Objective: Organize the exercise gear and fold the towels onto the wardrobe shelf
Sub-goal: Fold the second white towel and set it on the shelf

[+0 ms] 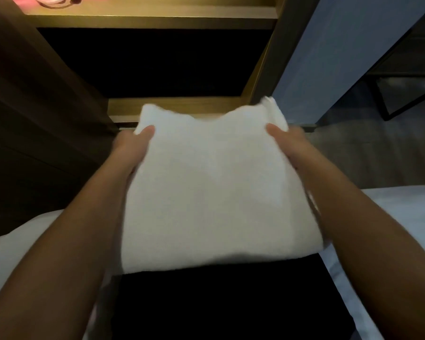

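Observation:
A folded white towel [214, 182] is held flat in the air in front of the wardrobe. My left hand [133, 146] grips its far left edge, thumb on top and fingers hidden underneath. My right hand [287, 143] grips the far right edge the same way. The towel's far corners reach over the front lip of the lower wooden shelf [177, 106]. Pink exercise gear with a white cord [57, 0] lies on the upper shelf [152, 17] at the top left.
The wardrobe's dark open compartment [152, 62] lies between the two shelves, with a dark door panel [35, 106] on the left and a wooden side post [268, 57] on the right. White bedding [402, 217] flanks me. A black metal frame [402, 94] stands at the right.

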